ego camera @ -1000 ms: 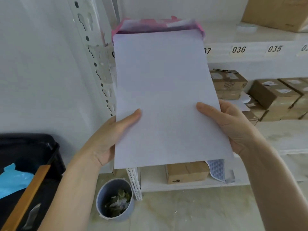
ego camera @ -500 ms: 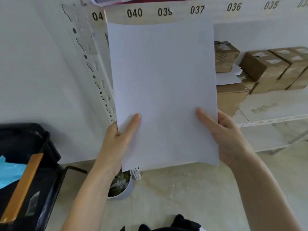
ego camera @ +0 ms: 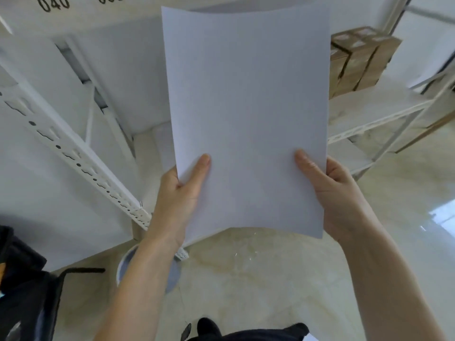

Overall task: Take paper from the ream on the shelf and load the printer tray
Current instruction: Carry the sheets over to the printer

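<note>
A stack of white paper (ego camera: pixel 246 107) is held upright in front of me, slightly bowed, clear of the shelf. My left hand (ego camera: pixel 178 193) grips its lower left edge with the thumb on the front. My right hand (ego camera: pixel 332 193) grips the lower right edge the same way. The ream on the shelf and the printer tray are out of view.
A white metal shelf rack (ego camera: pixel 81 163) runs along the left and behind the paper, with brown cardboard boxes (ego camera: pixel 357 60) on a shelf at the right. A grey bin (ego camera: pixel 128 262) stands on the beige floor under my left forearm. A black object (ego camera: pixel 24 291) sits at lower left.
Both hands have drawn the paper away from the shelf and lower. The view has tilted down and turned right, so the pink ream wrapper has left the frame.
</note>
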